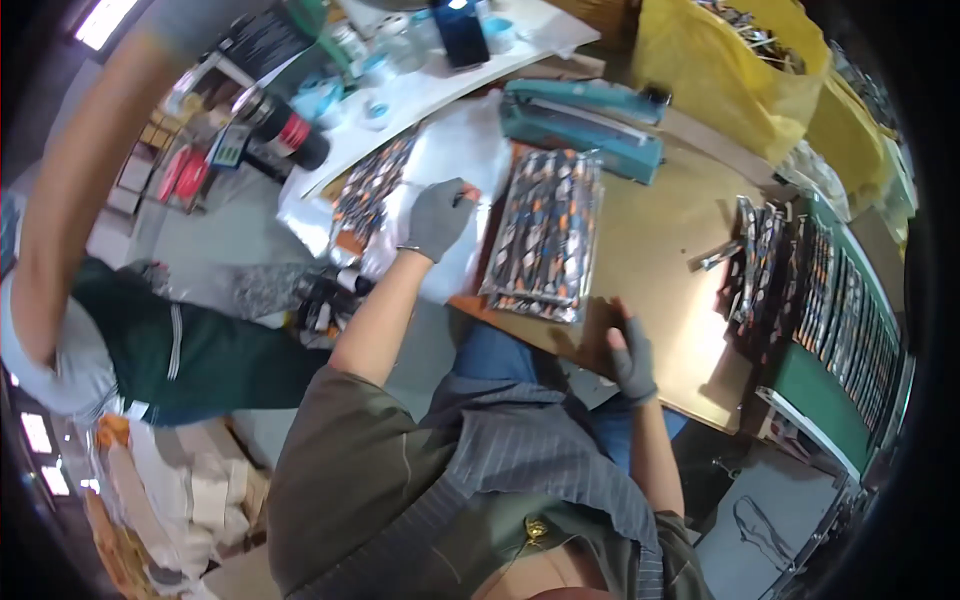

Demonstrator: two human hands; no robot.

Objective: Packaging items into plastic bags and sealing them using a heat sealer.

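Observation:
My left hand (440,218), in a grey fingerless glove, is over a pile of clear plastic bags (468,150). Its fingertips are curled together, and whatever they pinch, if anything, is too small to make out. My right hand (632,358), gloved the same way, has its fingers apart at the table's near edge, holding nothing. Between both hands lies a stack of clear packs (545,230) filled with slim dark pieces with orange, white and blue patterns. Loose patterned pieces (375,190) lie to the left of the plastic bags.
A teal bag sealer (580,125) stands behind the packs. Rows of similar pieces (845,310) fill a green tray at right, beside a loose bundle (755,270). Yellow sacks (735,75) stand at far right. A co-worker's arm (95,150) reaches up at left, near a black bottle (280,125).

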